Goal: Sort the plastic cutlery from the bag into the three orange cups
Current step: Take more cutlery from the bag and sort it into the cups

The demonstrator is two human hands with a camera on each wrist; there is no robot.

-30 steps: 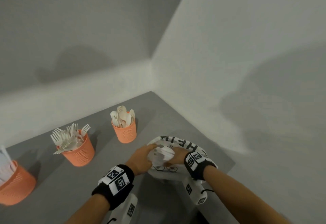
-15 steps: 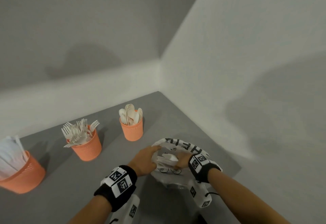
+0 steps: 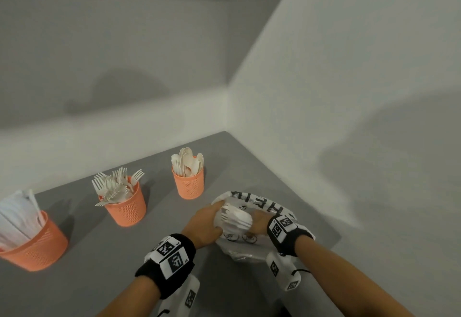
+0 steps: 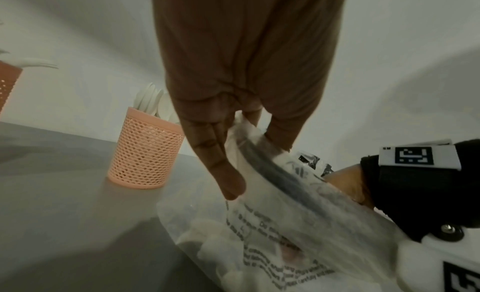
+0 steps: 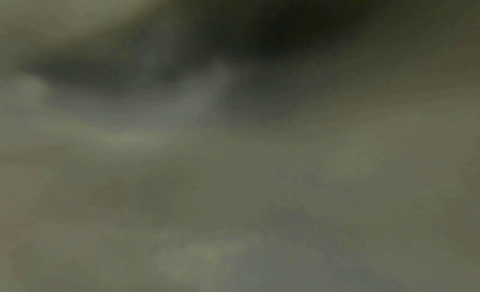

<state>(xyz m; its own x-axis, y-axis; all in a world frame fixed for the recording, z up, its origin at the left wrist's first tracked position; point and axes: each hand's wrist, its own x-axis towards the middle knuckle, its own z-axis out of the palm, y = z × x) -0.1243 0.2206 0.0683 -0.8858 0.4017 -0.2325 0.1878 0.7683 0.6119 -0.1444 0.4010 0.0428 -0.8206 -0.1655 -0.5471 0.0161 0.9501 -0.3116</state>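
Note:
A printed plastic bag (image 3: 267,208) lies on the grey table (image 3: 99,266) in front of me. My left hand (image 3: 205,222) pinches its near rim; in the left wrist view its fingers (image 4: 207,149) and thumb clamp the bag (image 4: 285,224). My right hand (image 3: 258,222) is in the bag's mouth and grips a bunch of white cutlery (image 3: 235,217) that sticks out toward the left. Three orange cups stand to the left: knives (image 3: 37,244), forks (image 3: 127,208), spoons (image 3: 188,183). The right wrist view is dark and blurred.
White walls meet in a corner just behind the spoon cup and run along the table's right edge, close to the bag. Bare grey tabletop lies between the cups and my forearms.
The white bunch of cutlery has come further out of the bag's mouth in my right hand. My left hand keeps its hold on the rim. My head has turned slightly left.

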